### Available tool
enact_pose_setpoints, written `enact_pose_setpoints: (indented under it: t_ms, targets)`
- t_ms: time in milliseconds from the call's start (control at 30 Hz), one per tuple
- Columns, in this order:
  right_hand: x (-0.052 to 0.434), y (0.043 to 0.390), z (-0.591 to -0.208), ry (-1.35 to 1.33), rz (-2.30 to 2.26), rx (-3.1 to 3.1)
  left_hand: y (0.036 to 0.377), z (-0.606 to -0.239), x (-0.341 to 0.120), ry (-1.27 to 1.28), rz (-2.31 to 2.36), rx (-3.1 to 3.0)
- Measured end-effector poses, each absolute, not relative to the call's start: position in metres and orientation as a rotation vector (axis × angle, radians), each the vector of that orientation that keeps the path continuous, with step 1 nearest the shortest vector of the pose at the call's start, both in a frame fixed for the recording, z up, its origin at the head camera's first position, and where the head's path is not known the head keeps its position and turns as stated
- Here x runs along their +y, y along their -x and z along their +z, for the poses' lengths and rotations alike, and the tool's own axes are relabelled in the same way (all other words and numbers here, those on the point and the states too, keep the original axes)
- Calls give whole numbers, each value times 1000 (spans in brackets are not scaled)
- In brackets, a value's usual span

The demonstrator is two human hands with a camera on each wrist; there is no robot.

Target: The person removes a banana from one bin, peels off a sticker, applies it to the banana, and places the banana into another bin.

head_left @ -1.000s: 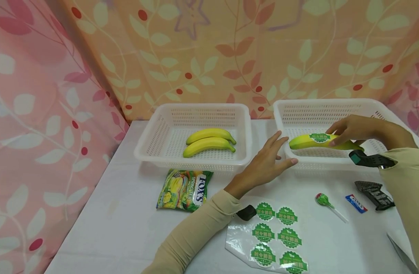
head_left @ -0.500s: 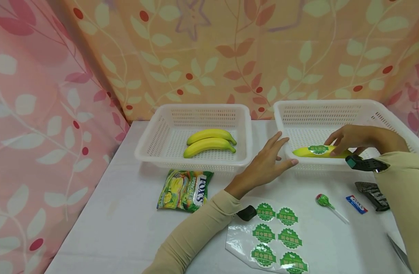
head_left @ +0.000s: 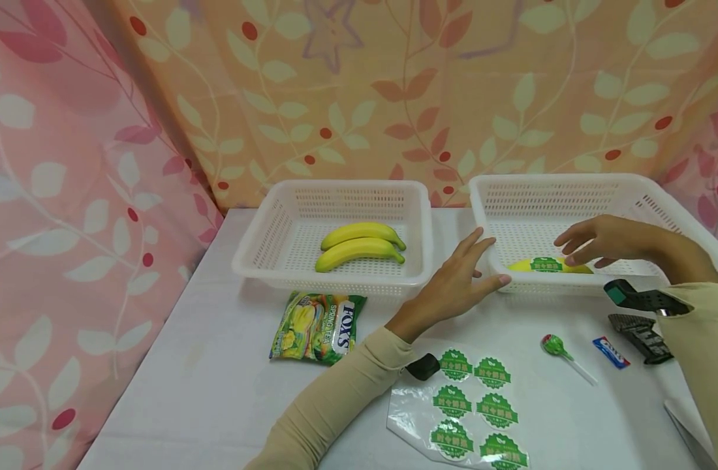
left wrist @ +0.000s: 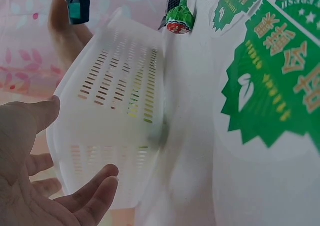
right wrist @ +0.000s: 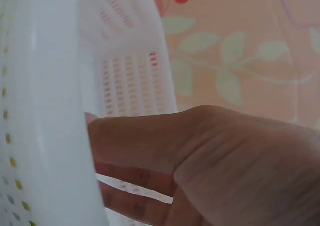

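Note:
A yellow banana with a green round sticker (head_left: 546, 264) lies in the right white basket (head_left: 570, 282), along its near wall, which hides its lower part. Just over the banana hovers my right hand (head_left: 620, 240), fingers loosely bent and apart; the thumb tip overlaps the banana, and I cannot tell whether it touches. In the right wrist view the hand (right wrist: 165, 151) reaches over the basket's rim (right wrist: 55, 106). My left hand (head_left: 450, 287) rests with spread fingers at that basket's left corner. The left wrist view shows its thumb (left wrist: 47, 113) against the rim.
The left white basket (head_left: 332, 282) holds two bananas (head_left: 361, 248). Before it lies a green Fox's candy bag (head_left: 318, 326). A sheet of green stickers (head_left: 470, 408), a lollipop (head_left: 561, 352), a small blue packet (head_left: 611, 352), a black packet (head_left: 643, 336) and a pointed metal blade (head_left: 685, 431) lie nearer.
My right hand lowered the stickered banana into the right basket, then let go and rose slightly off it. The left hand has stayed at the basket's corner.

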State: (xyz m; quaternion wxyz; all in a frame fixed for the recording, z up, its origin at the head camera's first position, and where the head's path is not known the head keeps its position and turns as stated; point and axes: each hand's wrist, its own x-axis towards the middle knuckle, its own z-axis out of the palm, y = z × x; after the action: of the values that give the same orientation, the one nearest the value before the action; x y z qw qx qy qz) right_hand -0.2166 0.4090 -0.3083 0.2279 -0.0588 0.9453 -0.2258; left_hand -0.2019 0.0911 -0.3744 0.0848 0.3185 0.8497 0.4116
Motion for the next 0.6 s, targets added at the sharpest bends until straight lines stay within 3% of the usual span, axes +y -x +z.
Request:
enact_pose_setpoints:
  t_ms: [600]
  targets:
    - [356, 153, -316, 336, -839, 2984, 201, -374, 91, -963, 1229, 2532]
